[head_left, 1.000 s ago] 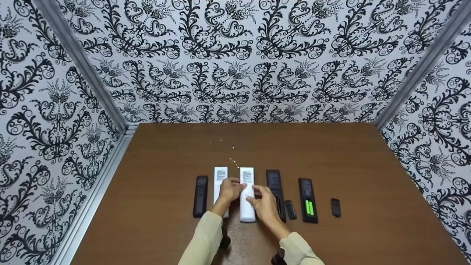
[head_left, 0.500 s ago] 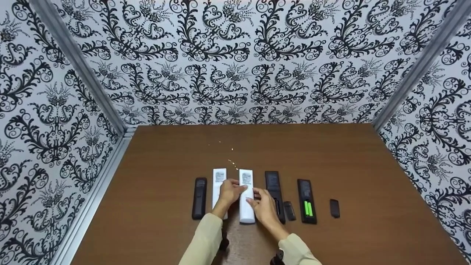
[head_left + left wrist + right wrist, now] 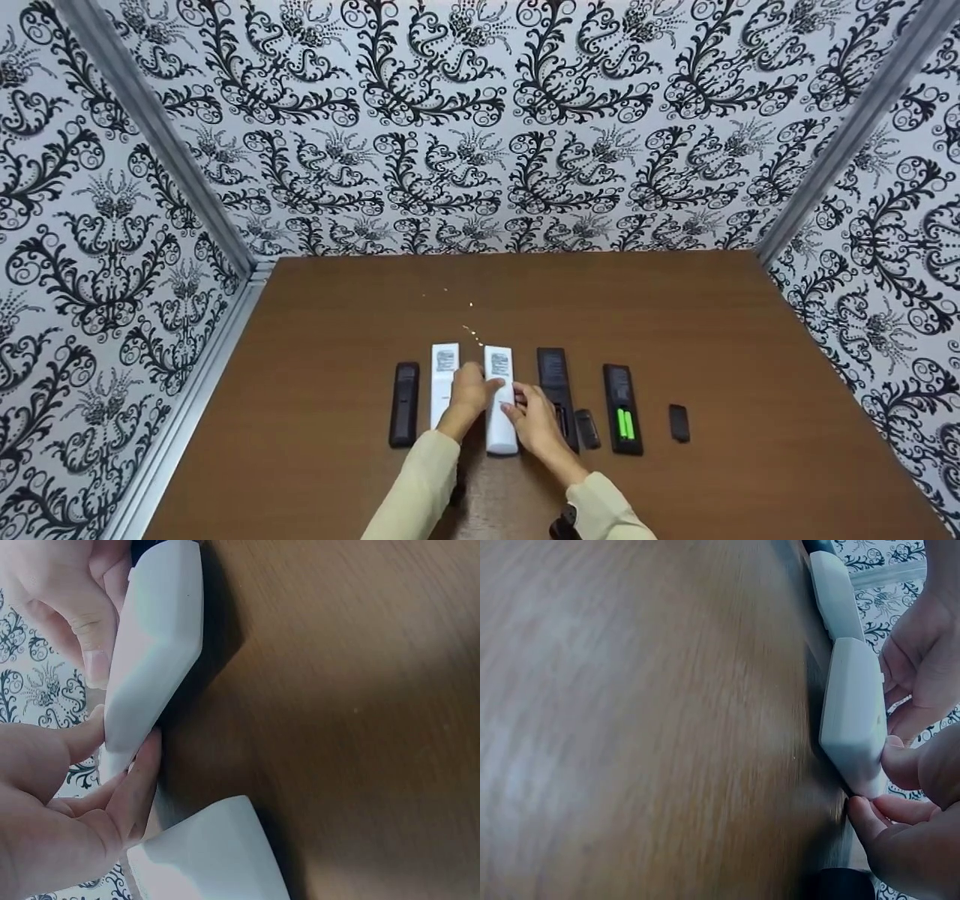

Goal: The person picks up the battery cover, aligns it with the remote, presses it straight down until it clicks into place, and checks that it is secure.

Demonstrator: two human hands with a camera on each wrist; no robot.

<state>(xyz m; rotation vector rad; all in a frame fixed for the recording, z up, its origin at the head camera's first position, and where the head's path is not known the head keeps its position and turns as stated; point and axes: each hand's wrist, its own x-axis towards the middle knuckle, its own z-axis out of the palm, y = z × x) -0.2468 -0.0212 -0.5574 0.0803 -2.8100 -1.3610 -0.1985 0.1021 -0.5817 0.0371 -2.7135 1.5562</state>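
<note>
A white remote control lies back side up between the two hands. My left hand pinches it from its left side, thumb on the upper face; in the left wrist view the fingers curl at its lower edge. From the other side, my right hand pinches the same remote, its thumb on the back face and fingertips at the edge by the table. Just left of it lies a second white remote, partly hidden behind the left hand.
A black remote lies at the far left. Right of the hands are another black remote, a loose dark cover, a black remote with green batteries showing, and a small black cover. Patterned walls enclose the brown table.
My left hand has turned slightly, its wrist shifting right and its fingers showing less. The right hand keeps its grip on the white remote. The whole head view has drifted a little.
</note>
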